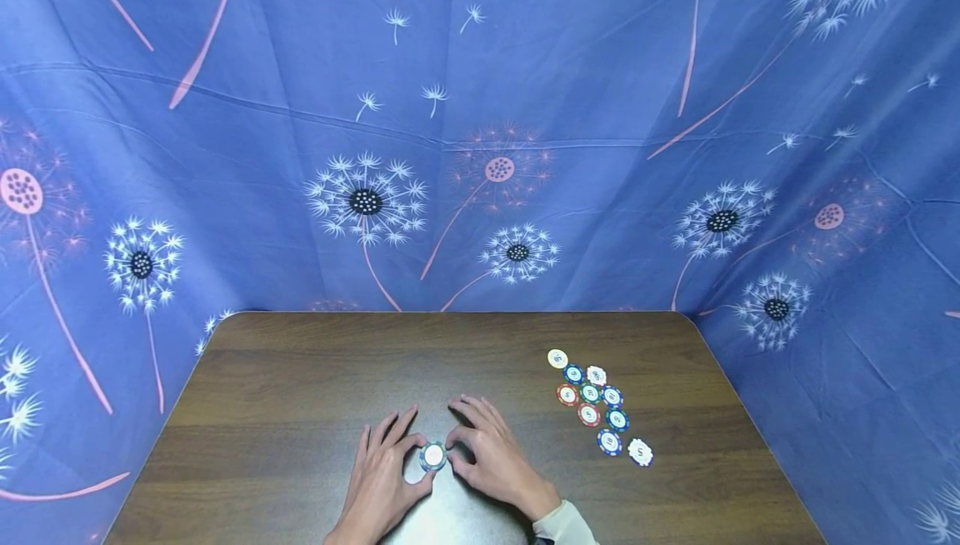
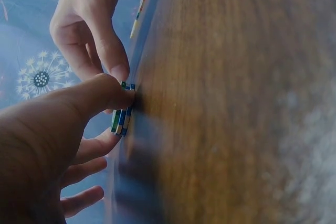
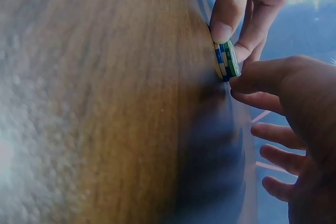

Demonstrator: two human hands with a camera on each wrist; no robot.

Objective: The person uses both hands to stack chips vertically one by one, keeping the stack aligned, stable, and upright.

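A short stack of poker chips (image 1: 433,456), blue-and-white with a green-edged one on top, lies flat on the wooden table near its front. My left hand (image 1: 384,478) grips it from the left, thumb at the near edge and index finger at the far edge. From the right, my right hand (image 1: 491,457) meets the stack's right edge with curved thumb and index finger, tips close together. Both wrist views show the layered chip edges (image 2: 119,121) between the fingers. The other fingers of each hand are loosely spread. Fingers partly hide the stack's rim.
Several loose poker chips (image 1: 590,393), red, blue, green, white and pale yellow, lie in a cluster on the table's right side. The table (image 1: 300,362) ends at a blue dandelion-patterned cloth (image 1: 442,53) hanging behind and at both sides.
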